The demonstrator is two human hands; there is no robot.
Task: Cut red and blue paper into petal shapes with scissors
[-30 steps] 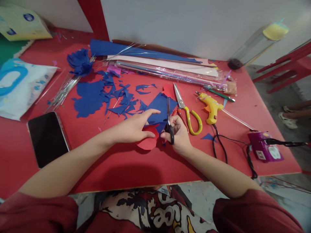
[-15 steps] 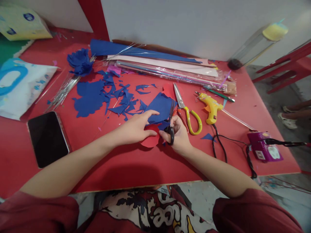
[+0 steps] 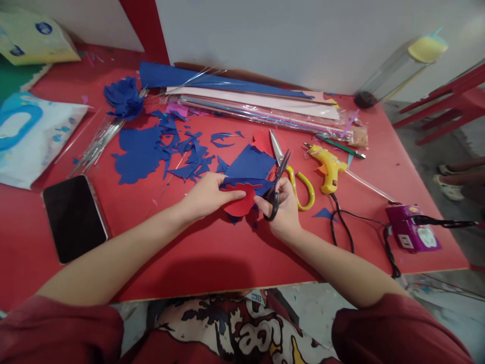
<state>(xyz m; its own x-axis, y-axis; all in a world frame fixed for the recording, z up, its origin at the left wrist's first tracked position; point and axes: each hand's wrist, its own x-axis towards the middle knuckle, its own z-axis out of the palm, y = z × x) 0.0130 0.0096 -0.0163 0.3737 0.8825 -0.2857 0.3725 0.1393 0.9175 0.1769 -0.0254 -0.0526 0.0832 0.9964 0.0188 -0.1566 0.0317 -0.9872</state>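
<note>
My left hand (image 3: 206,194) pinches a red flower-shaped paper cutout (image 3: 239,204) stacked on a blue paper piece (image 3: 242,183). My right hand (image 3: 282,210) grips black-handled scissors (image 3: 277,189), blades slightly apart and pointing up and away just right of the paper. A larger blue paper sheet (image 3: 250,162) lies behind them on the red table (image 3: 212,258).
Yellow-handled scissors (image 3: 293,174), a yellow glue gun (image 3: 329,169) with its cord and a purple socket block (image 3: 413,233) lie to the right. Blue paper scraps (image 3: 185,151), a blue paper flower (image 3: 123,96), paper rolls (image 3: 257,103) and a phone (image 3: 74,215) lie left and behind.
The left hand has turned the red and blue papers, lifting them toward me. The black scissors have swung out of the paper to the right, their blades now tilted right.
</note>
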